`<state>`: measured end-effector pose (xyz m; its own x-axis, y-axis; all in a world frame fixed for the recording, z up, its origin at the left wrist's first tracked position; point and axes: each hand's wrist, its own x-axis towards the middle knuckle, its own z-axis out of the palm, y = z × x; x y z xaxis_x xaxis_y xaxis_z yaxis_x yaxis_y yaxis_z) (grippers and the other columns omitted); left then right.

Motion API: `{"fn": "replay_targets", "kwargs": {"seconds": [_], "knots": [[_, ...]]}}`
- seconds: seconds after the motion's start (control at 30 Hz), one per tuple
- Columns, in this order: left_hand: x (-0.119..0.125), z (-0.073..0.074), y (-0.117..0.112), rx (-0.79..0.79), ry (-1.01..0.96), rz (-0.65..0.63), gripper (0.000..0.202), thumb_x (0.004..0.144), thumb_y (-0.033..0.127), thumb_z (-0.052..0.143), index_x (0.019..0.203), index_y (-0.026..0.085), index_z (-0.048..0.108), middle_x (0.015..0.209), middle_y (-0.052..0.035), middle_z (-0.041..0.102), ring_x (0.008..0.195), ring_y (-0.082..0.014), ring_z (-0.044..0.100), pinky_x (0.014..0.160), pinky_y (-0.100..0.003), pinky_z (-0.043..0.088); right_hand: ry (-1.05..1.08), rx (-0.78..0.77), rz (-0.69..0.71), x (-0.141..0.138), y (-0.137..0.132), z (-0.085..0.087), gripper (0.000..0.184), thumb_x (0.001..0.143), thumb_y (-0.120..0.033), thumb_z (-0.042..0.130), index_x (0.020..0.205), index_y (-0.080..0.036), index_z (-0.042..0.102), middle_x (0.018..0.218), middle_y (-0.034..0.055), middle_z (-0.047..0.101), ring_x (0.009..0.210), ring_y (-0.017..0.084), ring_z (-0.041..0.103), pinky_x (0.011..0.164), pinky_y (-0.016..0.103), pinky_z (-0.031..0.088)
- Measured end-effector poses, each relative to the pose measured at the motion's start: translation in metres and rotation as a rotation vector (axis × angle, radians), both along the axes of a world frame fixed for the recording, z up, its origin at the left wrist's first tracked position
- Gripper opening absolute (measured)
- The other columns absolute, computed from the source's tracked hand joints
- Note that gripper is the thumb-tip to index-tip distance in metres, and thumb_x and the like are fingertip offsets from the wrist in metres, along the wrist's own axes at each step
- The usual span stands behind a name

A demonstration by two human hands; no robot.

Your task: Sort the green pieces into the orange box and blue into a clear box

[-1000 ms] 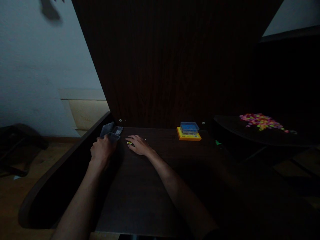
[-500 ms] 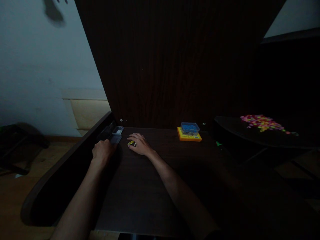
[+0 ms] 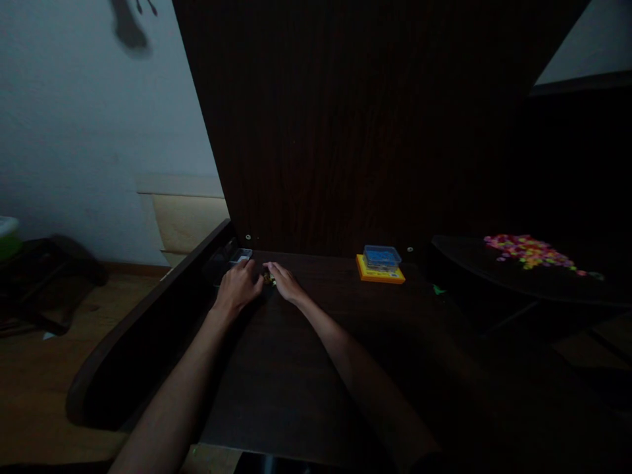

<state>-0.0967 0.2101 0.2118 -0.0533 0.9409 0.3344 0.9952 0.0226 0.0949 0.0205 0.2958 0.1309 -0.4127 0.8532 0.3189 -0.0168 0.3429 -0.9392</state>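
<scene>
Both my hands rest at the far left of a dark wooden desk (image 3: 306, 368). My left hand (image 3: 239, 288) lies knuckles up with its fingers curled, just in front of a small clear plastic box (image 3: 240, 255) in the desk's back left corner. My right hand (image 3: 285, 283) lies beside it, fingers stretched toward the left hand. Between the two hands sits a small yellow and black object (image 3: 269, 279); both hands' fingertips touch or nearly touch it. The dim light hides whether either hand grips it.
A clear box of blue pieces (image 3: 382, 256) sits on an orange pad (image 3: 380, 274) at the back of the desk. A heap of small pink, yellow and green pieces (image 3: 530, 251) lies on a dark shelf at the right. A tall dark panel rises behind the desk.
My left hand let go of the clear box at the corner and moved right to meet my right hand at the yellow object. The camera view shifted slightly left.
</scene>
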Motion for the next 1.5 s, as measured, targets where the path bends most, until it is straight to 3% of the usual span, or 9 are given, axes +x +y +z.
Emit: {"fn": "replay_targets", "kwargs": {"seconds": [0.2,0.37,0.47,0.57,0.73,0.9,1.07,1.3,1.5], "knots": [[0.011,-0.039,0.013,0.060,-0.137,-0.238,0.055,0.078,0.033,0.055,0.127,0.008,0.050,0.128,-0.0203,0.054,0.121,-0.0343,0.049,0.104,-0.047,0.041,0.199,-0.178,-0.091,0.012,0.008,0.008,0.055,0.095,-0.057,0.027,0.106,-0.018,0.065,0.110,0.0109,0.068,0.111,0.021,0.059,0.099,0.037,0.042],[0.015,-0.062,0.028,-0.048,-0.281,-0.218,0.082,0.081,0.058,0.051,0.141,0.004,0.035,0.153,-0.0241,0.026,0.144,-0.0395,0.012,0.114,-0.056,0.022,-0.040,0.200,-0.231,0.103,0.012,0.039,0.042,0.094,-0.048,0.034,0.100,-0.022,0.066,0.109,0.0061,0.067,0.109,0.020,0.058,0.100,0.037,0.041],[0.017,-0.063,0.037,-0.109,-0.332,-0.236,0.075,0.086,0.053,0.047,0.140,0.003,0.036,0.151,-0.0247,0.028,0.144,-0.0338,0.019,0.115,-0.049,0.024,-0.276,0.438,-0.411,0.178,0.018,0.055,0.029,0.089,-0.039,0.045,0.096,-0.022,0.067,0.105,0.0071,0.067,0.106,0.023,0.057,0.100,0.042,0.040],[0.017,-0.062,0.042,-0.137,-0.351,-0.271,0.056,0.090,0.043,0.042,0.130,0.005,0.050,0.147,-0.0218,0.038,0.141,-0.0285,0.031,0.115,-0.043,0.028,-0.462,0.592,-0.595,0.248,0.025,0.064,0.024,0.083,-0.029,0.048,0.096,-0.020,0.067,0.108,0.0105,0.064,0.107,0.026,0.054,0.100,0.048,0.038],[0.014,-0.060,0.043,-0.086,-0.353,-0.299,0.044,0.091,0.035,0.040,0.117,0.007,0.061,0.135,-0.0203,0.054,0.130,-0.0270,0.048,0.109,-0.040,0.038,-0.626,0.541,-0.783,0.317,0.035,0.054,0.029,0.074,-0.026,0.056,0.099,-0.019,0.069,0.113,0.0131,0.060,0.109,0.030,0.050,0.099,0.052,0.038],[0.010,-0.059,0.040,-0.084,-0.390,-0.337,0.040,0.089,0.036,0.042,0.112,0.012,0.065,0.126,-0.0158,0.062,0.123,-0.0253,0.055,0.107,-0.038,0.041,-0.658,0.505,-0.647,0.322,0.039,0.035,0.042,0.075,-0.030,0.058,0.115,-0.022,0.065,0.132,0.0097,0.054,0.121,0.028,0.047,0.105,0.053,0.033],[0.011,-0.057,0.037,-0.079,-0.403,-0.311,0.043,0.087,0.039,0.046,0.118,0.014,0.061,0.133,-0.0150,0.057,0.129,-0.0255,0.049,0.109,-0.039,0.039,-0.655,0.506,-0.614,0.315,0.040,0.027,0.046,0.080,-0.043,0.058,0.121,-0.023,0.063,0.136,0.0113,0.052,0.125,0.028,0.047,0.107,0.054,0.032],[0.011,-0.057,0.038,-0.156,-0.382,-0.304,0.050,0.088,0.040,0.045,0.126,0.010,0.056,0.142,-0.0163,0.048,0.137,-0.0270,0.037,0.114,-0.045,0.030,-0.610,0.478,-0.589,0.318,0.045,0.030,0.043,0.077,-0.046,0.062,0.109,-0.017,0.064,0.138,0.0158,0.051,0.126,0.030,0.048,0.106,0.053,0.035],[0.011,-0.059,0.037,-0.150,-0.385,-0.305,0.049,0.089,0.042,0.043,0.125,0.011,0.056,0.143,-0.0159,0.047,0.136,-0.0282,0.039,0.112,-0.046,0.033,-0.555,0.399,-0.584,0.315,0.042,0.038,0.047,0.072,-0.044,0.067,0.111,-0.018,0.060,0.127,0.0160,0.059,0.114,0.030,0.057,0.096,0.050,0.044]]}}
